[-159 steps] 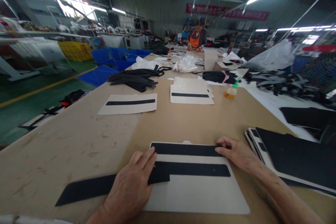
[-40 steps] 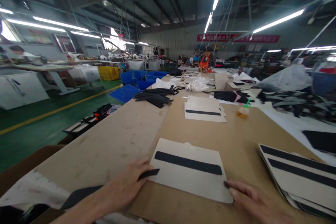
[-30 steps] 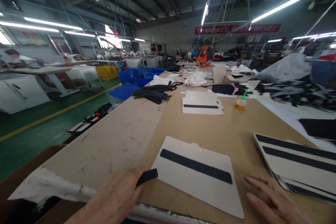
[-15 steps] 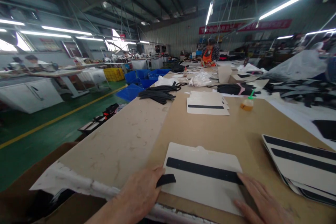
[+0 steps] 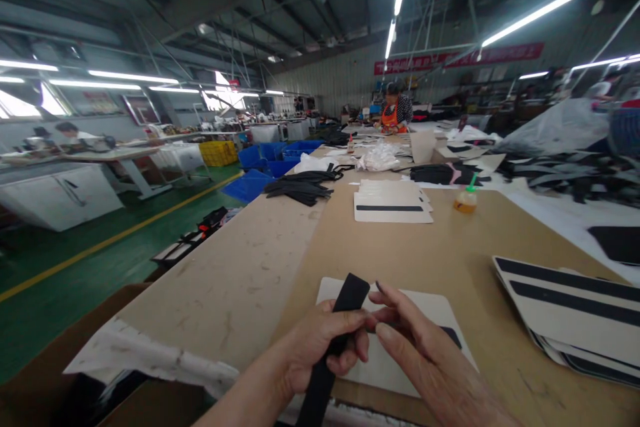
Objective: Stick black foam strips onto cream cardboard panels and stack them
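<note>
My left hand [image 5: 327, 340] is closed around a black fabric strip [image 5: 351, 293], whose upper end sticks up past the fingers and whose lower part hangs below the hand. Close beside it, my right hand [image 5: 420, 347] has its thumb and fingers apart, with the fingertips at the left fingers; I cannot tell whether they touch the strip. Under both hands a cream panel [image 5: 435, 303] lies flat on the brown board. The end of another black strip on this panel shows by the right hand, and my hands cover the rest.
Stacked cream panels with black strips [image 5: 575, 320] lie at the right, others [image 5: 393, 215] ahead. A glue bottle with a green nozzle [image 5: 466, 200] stands beyond. Black strips [image 5: 300, 187] lie at the table's left edge, near blue bins [image 5: 247, 185]. A co-worker [image 5: 395, 113] is at the far end.
My hands have left the panel's two sides and come together above its middle. The loose black strip has been lifted upright in my left hand.
</note>
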Tool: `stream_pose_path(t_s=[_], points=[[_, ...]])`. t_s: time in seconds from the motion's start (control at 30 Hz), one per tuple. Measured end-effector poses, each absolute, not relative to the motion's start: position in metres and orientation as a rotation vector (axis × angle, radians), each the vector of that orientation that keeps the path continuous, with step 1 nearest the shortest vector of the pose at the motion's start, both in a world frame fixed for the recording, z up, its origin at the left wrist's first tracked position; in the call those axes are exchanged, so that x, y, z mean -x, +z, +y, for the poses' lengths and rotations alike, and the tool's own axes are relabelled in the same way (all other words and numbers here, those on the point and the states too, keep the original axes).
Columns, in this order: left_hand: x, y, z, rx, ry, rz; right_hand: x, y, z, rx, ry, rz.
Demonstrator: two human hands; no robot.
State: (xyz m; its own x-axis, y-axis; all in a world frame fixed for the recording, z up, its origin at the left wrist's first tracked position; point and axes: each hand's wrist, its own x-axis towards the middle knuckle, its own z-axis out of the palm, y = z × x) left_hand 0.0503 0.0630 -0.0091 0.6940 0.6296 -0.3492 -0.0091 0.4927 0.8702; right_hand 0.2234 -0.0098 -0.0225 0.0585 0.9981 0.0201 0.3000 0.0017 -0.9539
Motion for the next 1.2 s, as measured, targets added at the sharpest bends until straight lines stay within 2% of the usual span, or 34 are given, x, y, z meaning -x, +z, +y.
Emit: stream_pose_path(t_s=[0.13,0.5,0.8,1.2], points=[[-0.059,-0.012,0.063,-0.978,0.426,0.742,-0.219,-0.016,-0.006,1.427,0.984,-1.432],[-0.074,-0.012,0.063,-1.041,0.478,0.799,-0.216,-0.022,-0.008,1.372,0.633,-1.444],[-0.063,-0.005,0.061,-1.048,0.382,0.616,-0.233,-0.014,0.006,0.958,1.212,-0.914],[-0.052,0.017,0.058,-1.375,0.613,0.794,-0.239,-0.012,-0.01,0.786,1.475,-0.576]])
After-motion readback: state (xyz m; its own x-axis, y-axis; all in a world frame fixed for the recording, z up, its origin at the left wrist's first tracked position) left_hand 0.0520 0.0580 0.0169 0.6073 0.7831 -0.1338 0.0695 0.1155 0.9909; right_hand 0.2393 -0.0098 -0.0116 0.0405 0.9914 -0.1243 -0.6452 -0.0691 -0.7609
